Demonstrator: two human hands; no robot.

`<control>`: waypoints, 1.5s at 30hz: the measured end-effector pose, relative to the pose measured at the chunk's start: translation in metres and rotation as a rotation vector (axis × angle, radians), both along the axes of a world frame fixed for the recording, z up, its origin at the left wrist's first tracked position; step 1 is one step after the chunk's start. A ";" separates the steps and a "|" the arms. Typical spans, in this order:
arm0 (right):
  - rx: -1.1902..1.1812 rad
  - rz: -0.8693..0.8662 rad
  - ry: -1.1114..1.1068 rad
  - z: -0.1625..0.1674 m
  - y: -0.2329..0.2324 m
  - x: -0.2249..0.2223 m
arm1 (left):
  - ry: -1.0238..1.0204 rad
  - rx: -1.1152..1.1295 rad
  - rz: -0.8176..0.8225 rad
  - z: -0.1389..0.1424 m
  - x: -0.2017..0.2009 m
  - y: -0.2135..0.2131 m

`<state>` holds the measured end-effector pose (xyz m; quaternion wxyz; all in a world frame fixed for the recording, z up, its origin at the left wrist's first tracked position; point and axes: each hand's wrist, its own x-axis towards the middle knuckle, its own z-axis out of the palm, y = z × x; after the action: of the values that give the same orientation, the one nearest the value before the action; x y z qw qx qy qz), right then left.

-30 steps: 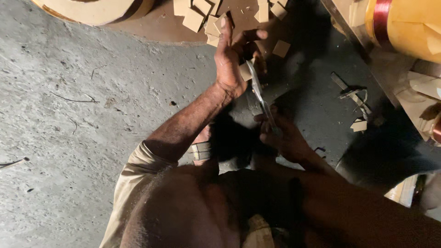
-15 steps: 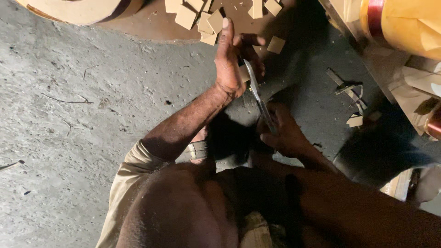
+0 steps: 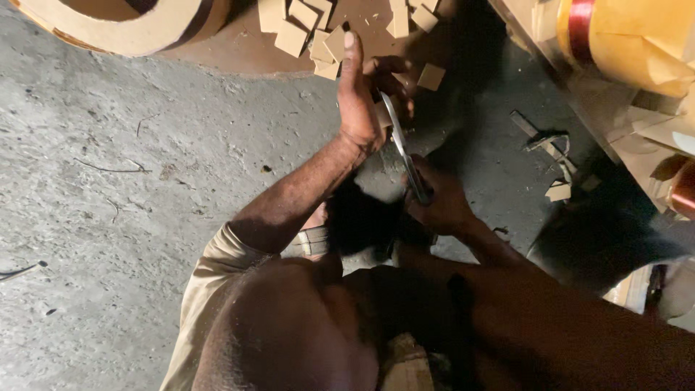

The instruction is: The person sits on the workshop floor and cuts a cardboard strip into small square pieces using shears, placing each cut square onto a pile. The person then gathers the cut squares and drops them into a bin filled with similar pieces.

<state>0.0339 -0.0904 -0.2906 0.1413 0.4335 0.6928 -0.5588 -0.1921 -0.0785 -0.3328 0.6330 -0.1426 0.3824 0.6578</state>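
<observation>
My left hand (image 3: 360, 101) reaches forward over the concrete floor, its fingers curled around a small piece of tan cardboard that is mostly hidden by the hand. My right hand (image 3: 443, 206) grips the handles of metal scissors (image 3: 399, 141). The blades point up towards the left hand's fingers, right at the hidden piece. Just beyond the left hand lies a pile of small cut cardboard squares (image 3: 318, 32), and one single square (image 3: 431, 76) lies to the right of the fingers.
A large cardboard ring (image 3: 123, 29) lies at the top left. A yellow roll with a red band (image 3: 622, 36) and brown paper stand at the top right. Cardboard scraps (image 3: 557, 190) lie on the dark floor at the right. Rough grey concrete (image 3: 108, 217) fills the left.
Both hands stay together on the cardboard and the scissors. The view has drifted slightly, so the pile of squares sits higher in the frame.
</observation>
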 end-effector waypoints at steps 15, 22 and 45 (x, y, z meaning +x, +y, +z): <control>0.027 -0.049 -0.147 -0.008 -0.022 -0.002 | 0.134 -0.178 0.192 0.015 0.028 -0.010; 0.003 -0.179 -0.008 -0.022 -0.024 0.002 | 0.159 -0.148 0.162 0.022 0.032 0.005; 0.008 -0.219 -0.251 0.006 -0.011 -0.011 | 2.005 -0.205 -0.747 -0.030 -0.095 -0.015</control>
<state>0.0227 -0.1018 -0.2851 0.1631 0.5734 0.6204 -0.5096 -0.2869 -0.0937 -0.3628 0.1766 0.5356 0.8001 0.2047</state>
